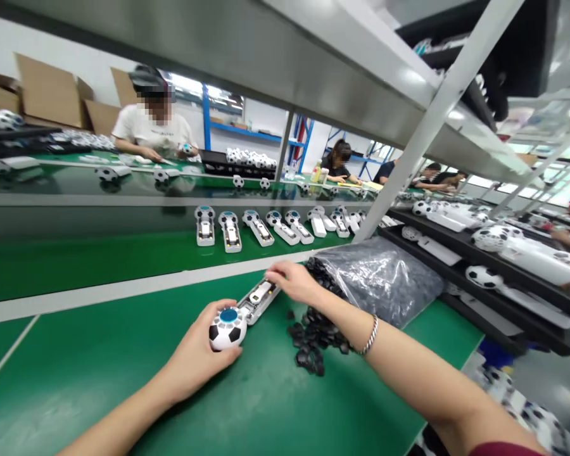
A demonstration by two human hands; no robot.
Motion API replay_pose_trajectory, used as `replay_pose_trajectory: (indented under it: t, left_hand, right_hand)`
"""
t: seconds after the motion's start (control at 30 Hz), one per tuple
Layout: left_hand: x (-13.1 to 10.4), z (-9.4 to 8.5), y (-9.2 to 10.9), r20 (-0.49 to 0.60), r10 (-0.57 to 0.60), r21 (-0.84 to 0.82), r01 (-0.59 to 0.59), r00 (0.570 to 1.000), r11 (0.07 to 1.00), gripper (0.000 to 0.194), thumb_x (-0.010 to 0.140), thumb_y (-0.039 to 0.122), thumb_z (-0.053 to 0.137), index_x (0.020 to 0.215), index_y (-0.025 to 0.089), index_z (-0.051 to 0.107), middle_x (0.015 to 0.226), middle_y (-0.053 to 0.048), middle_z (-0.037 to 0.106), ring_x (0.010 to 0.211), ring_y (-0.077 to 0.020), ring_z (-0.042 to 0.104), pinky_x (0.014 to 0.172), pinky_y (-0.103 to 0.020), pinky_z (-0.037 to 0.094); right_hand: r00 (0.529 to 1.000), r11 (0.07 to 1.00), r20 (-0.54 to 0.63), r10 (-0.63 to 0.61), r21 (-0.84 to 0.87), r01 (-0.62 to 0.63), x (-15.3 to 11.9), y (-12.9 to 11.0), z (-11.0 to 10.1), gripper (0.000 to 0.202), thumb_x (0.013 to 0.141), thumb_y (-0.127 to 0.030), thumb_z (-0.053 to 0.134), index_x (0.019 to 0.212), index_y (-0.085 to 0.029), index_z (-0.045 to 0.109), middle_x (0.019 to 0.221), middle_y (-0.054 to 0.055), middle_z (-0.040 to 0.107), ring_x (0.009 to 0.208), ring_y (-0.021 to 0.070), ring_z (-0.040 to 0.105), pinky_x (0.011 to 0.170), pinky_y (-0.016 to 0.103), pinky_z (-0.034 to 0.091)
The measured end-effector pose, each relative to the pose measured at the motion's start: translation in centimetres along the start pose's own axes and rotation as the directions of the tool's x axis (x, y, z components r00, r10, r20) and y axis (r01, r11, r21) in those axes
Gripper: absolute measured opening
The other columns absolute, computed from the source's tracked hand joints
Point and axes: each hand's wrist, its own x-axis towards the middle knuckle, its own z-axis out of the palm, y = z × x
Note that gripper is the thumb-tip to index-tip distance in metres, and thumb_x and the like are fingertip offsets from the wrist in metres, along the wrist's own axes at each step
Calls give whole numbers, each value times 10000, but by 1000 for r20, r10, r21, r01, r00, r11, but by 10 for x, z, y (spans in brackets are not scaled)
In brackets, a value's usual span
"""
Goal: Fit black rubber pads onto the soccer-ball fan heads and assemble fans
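My left hand (pixel 200 347) is wrapped round the ball end of a football-headed device (pixel 228 334), white with black patches and a blue disc on top. Its long handle, an open white shell (pixel 261 299) with parts showing inside, points away to the right. At the handle's far end, my right hand (pixel 292 280) has its fingers closed on the tip; whether a small piece sits between them is hidden. Beside and under my right forearm lies a pile of small black pieces (pixel 313 335), spilling from a clear plastic bag (pixel 380 275).
Several similar devices (pixel 230 232) lie in a row on the green conveyor (pixel 99 259) beyond the pale rail. On the right, black trays (pixel 513 278) hold more of them. A slanted white post (pixel 408 152) rises behind the bag. A co-worker (pixel 154 126) sits across the line.
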Motion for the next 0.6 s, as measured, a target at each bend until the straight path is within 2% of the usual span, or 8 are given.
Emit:
replay_pose_trajectory:
  t: [0.07, 0.13, 0.23, 0.33, 0.43, 0.6]
  left_hand:
    - [-2, -6, -1, -14, 5, 22, -4, 1000, 1000, 542, 636, 217, 564, 1155, 218, 405, 1162, -68, 489, 994, -244, 530, 847, -380, 439]
    - [-4, -13, -4, -47, 8, 49, -6, 999, 999, 539, 617, 216, 569, 1139, 216, 430, 1178, -75, 467, 1028, -261, 507, 862, -393, 426]
    - [-6, -20, -7, -68, -50, -14, 49, 996, 999, 551, 602, 247, 574, 1137, 212, 445, 1146, -70, 488, 948, -241, 545, 810, -361, 448]
    - [-6, -23, -7, -60, -104, -61, 100, 993, 993, 582, 595, 292, 571, 1155, 216, 430, 1094, -56, 529, 854, -219, 575, 753, -333, 462]
    - [-6, -24, -6, -47, -103, -11, 103, 994, 995, 603, 595, 319, 565, 1171, 236, 408, 1096, -52, 534, 820, -216, 580, 726, -318, 468]
    - [-5, -25, -12, 16, -107, 45, 106, 994, 993, 641, 612, 388, 580, 1198, 275, 348, 1122, -53, 517, 763, -203, 591, 694, -305, 484]
  right_hand:
    - [994, 985, -69, 79, -146, -89, 7, 21, -7, 272, 896, -266, 408, 1002, -107, 602, 1052, 160, 586, 1023, 243, 533, 839, 335, 415]
    - [991, 964, -58, 121, -233, -132, 10, 36, -6, 207, 850, -201, 487, 916, -73, 636, 999, 200, 600, 1009, 289, 537, 822, 370, 416]
    - [987, 936, -8, 163, -316, -157, 5, 44, 2, 170, 838, -174, 508, 843, -77, 648, 923, 182, 628, 938, 256, 572, 803, 356, 434]
    - [979, 914, 35, 201, -367, -175, -1, 42, 4, 182, 863, -231, 495, 921, -102, 610, 982, 110, 614, 940, 195, 568, 836, 372, 442]
    - [966, 898, 81, 245, -396, -195, -6, 39, -2, 235, 862, -288, 503, 1021, -125, 561, 1049, 71, 579, 948, 178, 562, 827, 391, 461]
    - [929, 885, 183, 320, -407, -225, 0, 39, -15, 273, 856, -291, 511, 1081, -136, 532, 1092, 79, 554, 952, 186, 559, 803, 382, 475]
